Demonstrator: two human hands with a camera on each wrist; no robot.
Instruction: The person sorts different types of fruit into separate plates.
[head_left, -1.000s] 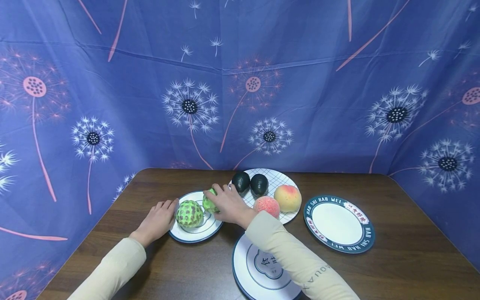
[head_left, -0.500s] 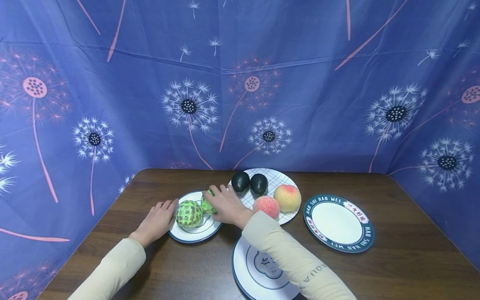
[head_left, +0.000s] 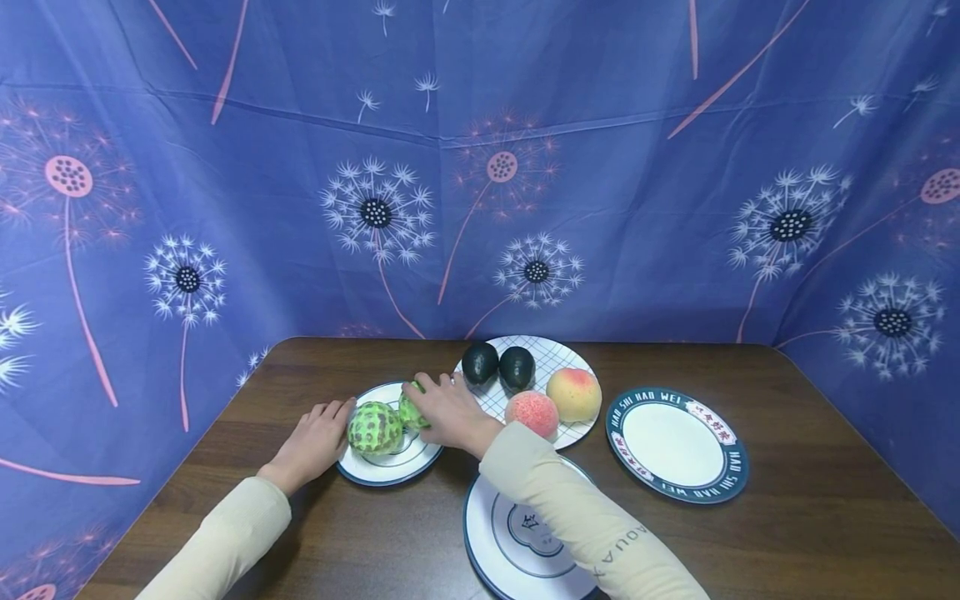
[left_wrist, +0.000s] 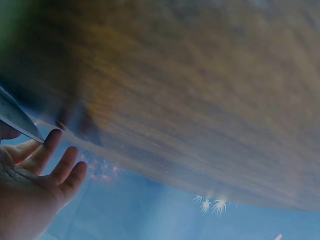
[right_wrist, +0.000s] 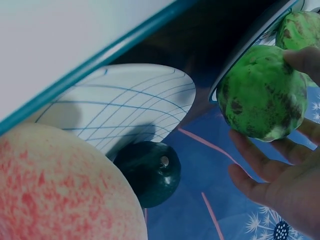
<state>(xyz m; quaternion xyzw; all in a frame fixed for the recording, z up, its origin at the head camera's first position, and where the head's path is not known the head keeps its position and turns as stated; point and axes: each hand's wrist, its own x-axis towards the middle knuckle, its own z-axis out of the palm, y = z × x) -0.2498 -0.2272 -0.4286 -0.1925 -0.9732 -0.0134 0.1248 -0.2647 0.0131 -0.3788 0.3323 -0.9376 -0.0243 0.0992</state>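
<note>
On the small white plate with a dark rim (head_left: 411, 465), at the left of the table, are two knobbly green custard apples. My right hand (head_left: 453, 415) grips one custard apple (right_wrist: 262, 95), with the thumb on one side and the fingers on the other; in the head view the hand covers much of it. The other custard apple (head_left: 374, 428) sits to its left, close beside it. My left hand (head_left: 311, 442) is at this plate's left rim. In the left wrist view its fingers (left_wrist: 64, 165) look extended, touching the plate's edge.
Behind my right hand, a grid-patterned plate (head_left: 555, 354) holds two dark avocados (head_left: 517, 368), a pinkish-red peach (head_left: 532, 413) and a larger yellow peach (head_left: 574, 396). A bigger white plate (head_left: 487, 558) lies under my right forearm. A green-rimmed plate (head_left: 673, 446) lies at right.
My right hand has edged slightly left with the custard apple, bringing it nearer the other one. The left hand keeps its place at the plate's rim.
</note>
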